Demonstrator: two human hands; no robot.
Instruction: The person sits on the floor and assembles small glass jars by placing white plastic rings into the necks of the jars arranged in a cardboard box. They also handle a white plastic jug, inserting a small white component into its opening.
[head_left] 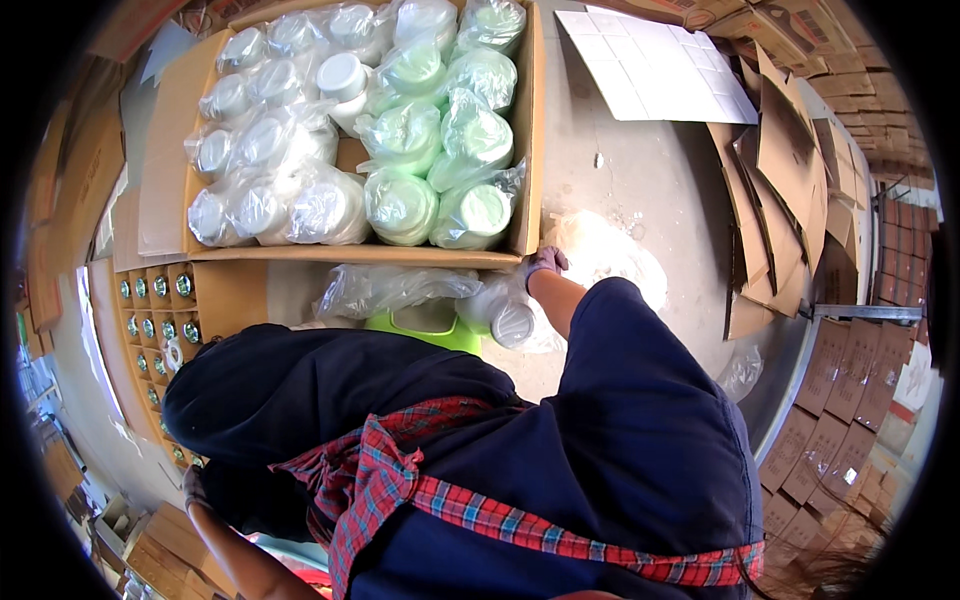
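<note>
My right hand [547, 262], in a thin purplish glove, is beside the near right corner of a large cardboard box [330, 254]. Its fingers are curled in; what they hold, if anything, cannot be made out. Clear plastic lies around it, and a plastic-wrapped white jar [512, 324] rests just below. Inside the box stand rows of bagged white jars [262, 210] and bagged pale green jars [402, 205]. One white jar [342, 76] shows its lid uncovered. Down by my dark-clothed knee is my left hand [194, 488], with its fingers mostly hidden.
A bright green plastic item [430, 334] is near my legs. To the left, a divided carton [150, 350] holds shiny round-topped pieces. Flattened cardboard [785, 170] leans at the right, near a white sheet [655, 65]. Stacked cartons [825, 400] stand farther right.
</note>
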